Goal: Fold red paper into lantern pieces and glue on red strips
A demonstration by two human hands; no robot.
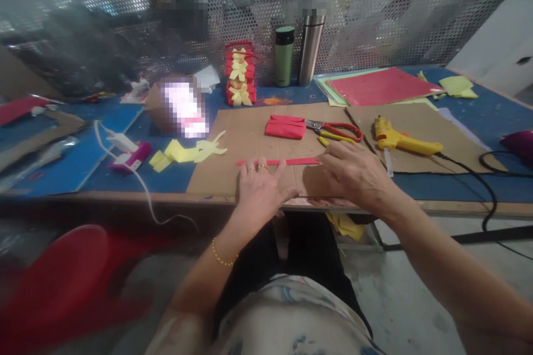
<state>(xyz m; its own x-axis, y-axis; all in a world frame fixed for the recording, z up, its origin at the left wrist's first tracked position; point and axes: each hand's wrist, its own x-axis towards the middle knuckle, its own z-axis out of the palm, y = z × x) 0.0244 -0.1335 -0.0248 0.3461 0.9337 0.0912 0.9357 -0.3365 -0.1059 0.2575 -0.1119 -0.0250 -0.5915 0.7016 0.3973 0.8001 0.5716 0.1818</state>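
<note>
A narrow red strip (302,161) lies lengthwise on a flat cardboard sheet (212,177) at the table's front edge. My left hand (262,188) rests on its left part, palm down with the fingers spread. At the strip's right end my right hand (353,172) is closed, its thumb and forefinger pinching the end; the fingertips are partly hidden. Just beyond the strip sits a small folded red packet (285,127). Scissors with orange-red handles (343,129) lie against its right side, and a yellow handle (336,136) shows above my right hand.
Right of my hands lies a yellow glue gun (408,143) with a black cord. Yellow paper pieces (179,153) and a purple-and-white plug (131,156) are at left. Behind stand red boxes with yellow bows (240,75), a green tumbler (284,58), a steel flask (311,52) and red sheets (381,87).
</note>
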